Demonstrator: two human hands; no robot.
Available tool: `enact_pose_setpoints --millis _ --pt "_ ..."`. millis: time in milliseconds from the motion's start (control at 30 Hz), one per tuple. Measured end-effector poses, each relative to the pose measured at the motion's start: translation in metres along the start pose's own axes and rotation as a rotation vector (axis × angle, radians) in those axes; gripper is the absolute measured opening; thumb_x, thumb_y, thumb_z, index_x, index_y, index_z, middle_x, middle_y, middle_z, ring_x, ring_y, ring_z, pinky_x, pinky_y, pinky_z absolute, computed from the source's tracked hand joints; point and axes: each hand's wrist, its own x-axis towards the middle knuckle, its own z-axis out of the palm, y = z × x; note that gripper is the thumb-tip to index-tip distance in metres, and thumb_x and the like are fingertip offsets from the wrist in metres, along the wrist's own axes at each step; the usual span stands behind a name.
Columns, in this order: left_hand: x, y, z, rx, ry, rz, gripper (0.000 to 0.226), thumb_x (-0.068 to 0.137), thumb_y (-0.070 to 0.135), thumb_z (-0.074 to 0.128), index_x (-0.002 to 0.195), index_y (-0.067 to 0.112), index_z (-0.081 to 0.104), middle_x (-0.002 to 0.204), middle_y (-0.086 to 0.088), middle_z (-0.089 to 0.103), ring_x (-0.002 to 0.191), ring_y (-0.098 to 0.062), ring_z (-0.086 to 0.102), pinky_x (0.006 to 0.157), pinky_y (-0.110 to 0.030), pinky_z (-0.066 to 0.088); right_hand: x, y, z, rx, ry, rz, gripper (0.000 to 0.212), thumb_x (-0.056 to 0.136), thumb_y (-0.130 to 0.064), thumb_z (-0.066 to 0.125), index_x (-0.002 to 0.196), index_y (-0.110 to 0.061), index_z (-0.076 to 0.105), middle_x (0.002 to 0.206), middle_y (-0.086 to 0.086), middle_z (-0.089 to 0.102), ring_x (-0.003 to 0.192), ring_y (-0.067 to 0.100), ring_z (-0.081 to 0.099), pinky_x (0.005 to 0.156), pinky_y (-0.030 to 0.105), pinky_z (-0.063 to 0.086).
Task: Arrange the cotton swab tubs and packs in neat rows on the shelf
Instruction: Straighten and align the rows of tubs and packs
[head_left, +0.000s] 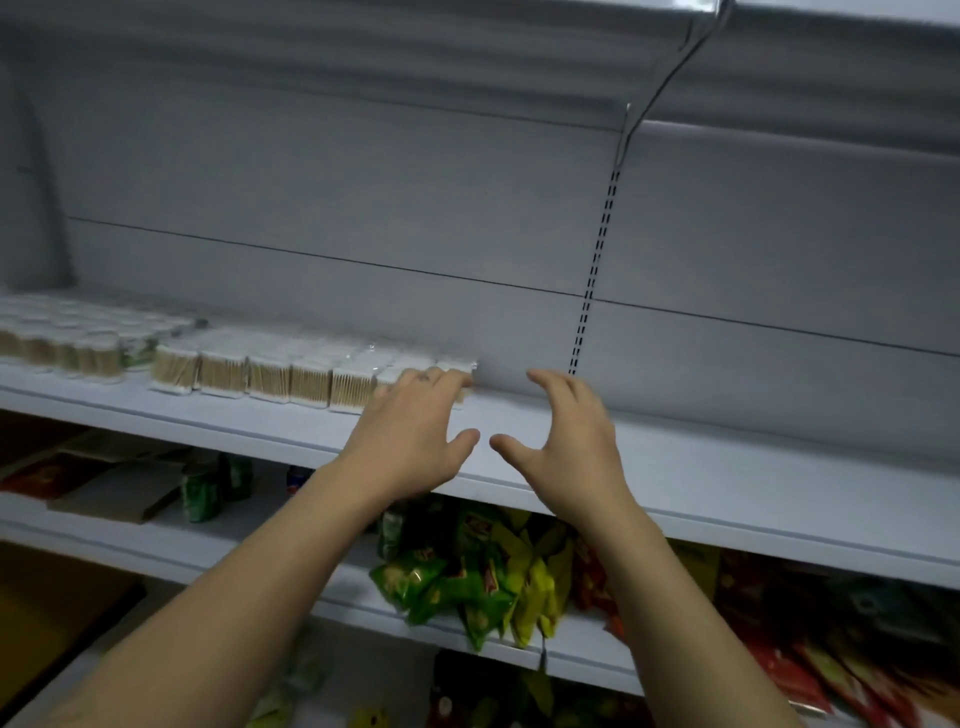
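A row of clear cotton swab packs (270, 376) with wooden sticks stands along the white shelf (675, 467), running from the left toward the middle. Round cotton swab tubs (78, 348) crowd the shelf's far left. My left hand (415, 431) lies palm down on the right end of the pack row, its fingers resting on the last packs and hiding them in part. My right hand (566, 436) hovers just right of the row above bare shelf, fingers spread and loosely bent, holding nothing.
Right of the packs the shelf is bare up to the slotted upright (589, 291) on the back panel. The lower shelf holds green and yellow snack bags (467, 582), red bags (779, 623) at the right, and a brown box (119, 493) at the left.
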Motion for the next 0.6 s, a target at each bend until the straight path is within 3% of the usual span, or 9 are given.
enact_pose_setpoints --millis 200,400,600 --pt "-0.046 -0.092 -0.058 0.048 0.043 -0.078 0.055 0.091 0.049 0.055 0.139 0.029 0.039 0.136 0.009 0.050 0.127 -0.015 0.042 0.104 -0.039 0.036 0.013 -0.109 0.056 0.090 -0.040 -0.123 0.073 0.079 -0.047 0.072 0.141 -0.028 0.037 0.141 -0.010 0.038 0.130 0.014 0.035 0.107 0.034 0.032" --pt "-0.116 -0.211 -0.127 0.161 0.064 -0.282 0.055 0.091 0.051 0.053 0.139 0.029 0.040 0.136 0.005 0.051 0.126 -0.018 0.043 0.103 -0.042 0.038 0.020 -0.233 0.136 0.142 -0.150 -0.291 0.074 0.079 -0.045 0.073 0.142 -0.028 0.037 0.143 -0.006 0.039 0.132 0.017 0.035 0.108 0.035 0.032" --pt "-0.184 -0.303 -0.168 0.207 0.038 -0.448 0.056 0.091 0.053 0.054 0.140 0.031 0.038 0.135 0.007 0.050 0.126 -0.017 0.042 0.103 -0.043 0.040 0.009 -0.323 0.209 0.204 -0.234 -0.345 0.075 0.079 -0.044 0.074 0.142 -0.029 0.036 0.144 -0.006 0.038 0.134 0.016 0.033 0.111 0.039 0.032"
